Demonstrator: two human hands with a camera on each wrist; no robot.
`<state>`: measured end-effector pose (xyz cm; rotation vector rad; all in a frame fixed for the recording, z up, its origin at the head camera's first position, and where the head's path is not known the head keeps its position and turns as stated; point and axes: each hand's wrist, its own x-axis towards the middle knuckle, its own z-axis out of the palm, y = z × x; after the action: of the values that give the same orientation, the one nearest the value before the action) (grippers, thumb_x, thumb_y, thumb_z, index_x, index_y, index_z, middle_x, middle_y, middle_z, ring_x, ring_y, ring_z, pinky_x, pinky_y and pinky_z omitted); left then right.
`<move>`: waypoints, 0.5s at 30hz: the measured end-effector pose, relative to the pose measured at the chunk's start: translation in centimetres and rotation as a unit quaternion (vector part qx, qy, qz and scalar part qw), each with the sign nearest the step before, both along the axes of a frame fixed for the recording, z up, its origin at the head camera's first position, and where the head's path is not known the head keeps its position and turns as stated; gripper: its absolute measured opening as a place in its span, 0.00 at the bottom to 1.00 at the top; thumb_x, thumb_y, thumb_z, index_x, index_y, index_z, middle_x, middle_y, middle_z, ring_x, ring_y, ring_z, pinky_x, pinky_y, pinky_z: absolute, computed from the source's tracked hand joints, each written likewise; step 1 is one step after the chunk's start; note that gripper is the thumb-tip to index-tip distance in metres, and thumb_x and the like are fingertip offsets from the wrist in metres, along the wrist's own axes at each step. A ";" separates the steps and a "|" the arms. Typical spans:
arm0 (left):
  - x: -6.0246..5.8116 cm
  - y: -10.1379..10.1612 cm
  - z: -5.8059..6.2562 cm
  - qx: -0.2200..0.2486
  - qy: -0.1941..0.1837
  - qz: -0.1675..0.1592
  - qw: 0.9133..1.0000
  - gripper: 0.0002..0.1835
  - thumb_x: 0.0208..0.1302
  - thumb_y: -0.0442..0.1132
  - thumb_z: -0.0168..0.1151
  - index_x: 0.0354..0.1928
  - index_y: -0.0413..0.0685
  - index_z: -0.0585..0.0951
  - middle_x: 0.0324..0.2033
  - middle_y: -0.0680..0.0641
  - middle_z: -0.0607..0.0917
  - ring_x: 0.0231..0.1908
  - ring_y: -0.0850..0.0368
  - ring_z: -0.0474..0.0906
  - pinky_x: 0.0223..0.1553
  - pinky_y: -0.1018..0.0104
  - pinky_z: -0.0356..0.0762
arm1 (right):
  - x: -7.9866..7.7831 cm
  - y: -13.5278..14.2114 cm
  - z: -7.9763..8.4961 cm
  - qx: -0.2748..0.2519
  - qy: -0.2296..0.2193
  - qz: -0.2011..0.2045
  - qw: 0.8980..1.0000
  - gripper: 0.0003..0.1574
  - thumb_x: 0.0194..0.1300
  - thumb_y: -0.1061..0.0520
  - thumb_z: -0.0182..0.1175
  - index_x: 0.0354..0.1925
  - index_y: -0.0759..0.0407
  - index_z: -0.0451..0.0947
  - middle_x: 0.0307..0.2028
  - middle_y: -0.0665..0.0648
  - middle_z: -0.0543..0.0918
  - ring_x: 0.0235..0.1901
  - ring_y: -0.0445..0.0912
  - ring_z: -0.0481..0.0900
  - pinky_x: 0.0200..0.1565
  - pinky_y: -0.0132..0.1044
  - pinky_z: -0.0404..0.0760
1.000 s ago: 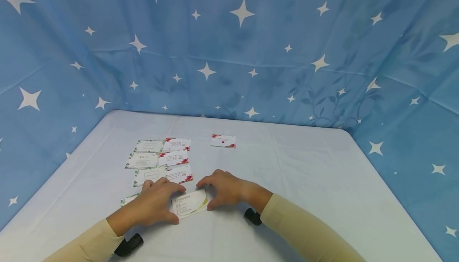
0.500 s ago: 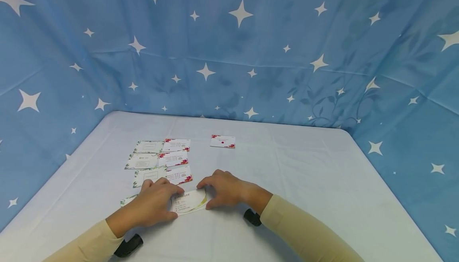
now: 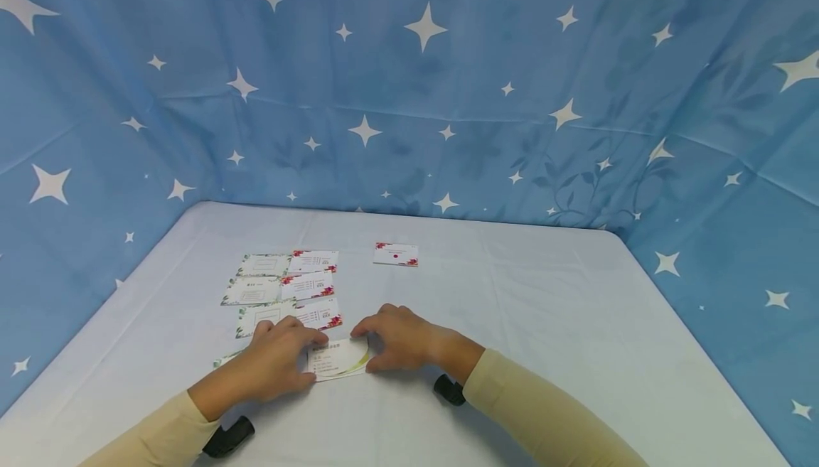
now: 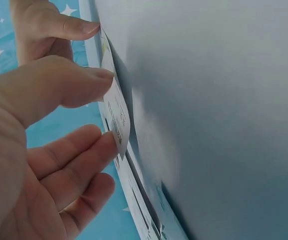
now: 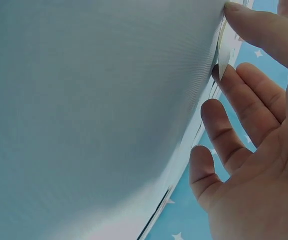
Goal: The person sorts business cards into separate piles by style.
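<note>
A small stack of white business cards point(image 3: 337, 358), printed with dark text and a yellow-green curve, lies near the front middle of the table in the head view. My left hand point(image 3: 275, 362) holds its left end, thumb at the near corner and a fingertip at the far one. At the right end, the thumb and forefinger of my right hand point(image 3: 403, 341) pinch the opposite corners. In the left wrist view the cards point(image 4: 116, 107) appear nearly edge-on beside the left thumb. The right wrist view shows a card edge point(image 5: 224, 50) between thumb and fingertip.
Behind the left hand, green-leaf cards point(image 3: 251, 290) lie in a column beside red-flower cards point(image 3: 308, 285). Another green-leaf card point(image 3: 225, 360) is partly hidden by the left hand. One red-flower card point(image 3: 395, 254) lies apart, farther back on the white-covered table point(image 3: 544, 310).
The edges of the held business cards have come closer into line, with less of the lower card showing at the near side. Both hands have drawn slightly closer together.
</note>
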<state>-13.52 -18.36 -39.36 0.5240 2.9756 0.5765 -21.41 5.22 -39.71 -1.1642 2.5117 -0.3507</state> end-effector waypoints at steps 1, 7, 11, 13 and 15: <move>0.0 -0.1 0.0 0.004 0.001 -0.002 1.000 0.24 0.48 0.42 0.78 0.50 0.52 0.85 0.37 0.59 0.78 0.45 0.58 0.70 0.43 0.53 0.57 | 0.0 0.0 0.0 0.002 0.003 0.001 1.000 0.33 0.60 0.46 0.72 0.63 0.44 0.78 0.54 0.38 0.79 0.52 0.40 0.69 0.56 0.37 0.68; -0.3 -0.3 0.2 0.027 -0.005 -0.008 1.000 0.24 0.50 0.41 0.77 0.52 0.50 0.84 0.43 0.57 0.80 0.50 0.54 0.72 0.46 0.51 0.59 | 0.0 0.1 -0.2 -0.001 0.006 -0.007 1.000 0.37 0.58 0.43 0.74 0.64 0.44 0.77 0.54 0.39 0.79 0.53 0.39 0.70 0.56 0.37 0.68; -0.5 -0.4 0.5 0.041 -0.012 -0.010 0.999 0.24 0.52 0.41 0.77 0.53 0.50 0.84 0.46 0.56 0.80 0.51 0.54 0.72 0.47 0.51 0.59 | -0.1 0.2 -0.3 -0.013 0.011 -0.016 1.000 0.35 0.58 0.43 0.73 0.63 0.44 0.78 0.54 0.39 0.79 0.52 0.39 0.70 0.56 0.37 0.69; -0.6 -0.4 0.6 0.045 -0.017 -0.010 0.999 0.24 0.52 0.41 0.76 0.54 0.50 0.84 0.46 0.55 0.80 0.52 0.53 0.72 0.48 0.51 0.60 | -0.1 0.2 -0.3 -0.018 0.011 -0.021 1.000 0.35 0.58 0.43 0.73 0.63 0.44 0.78 0.54 0.39 0.79 0.52 0.39 0.70 0.55 0.37 0.70; -0.7 -0.5 0.7 0.050 -0.025 -0.003 0.998 0.23 0.53 0.41 0.76 0.54 0.52 0.84 0.47 0.56 0.80 0.53 0.53 0.72 0.48 0.50 0.61 | -0.1 0.2 -0.2 -0.020 0.012 -0.021 1.000 0.36 0.57 0.42 0.74 0.63 0.44 0.77 0.55 0.39 0.79 0.53 0.39 0.70 0.56 0.38 0.69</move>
<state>-14.18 -18.87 -38.63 0.5181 2.9099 0.7291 -21.50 5.43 -39.92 -1.1373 2.5641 -0.4013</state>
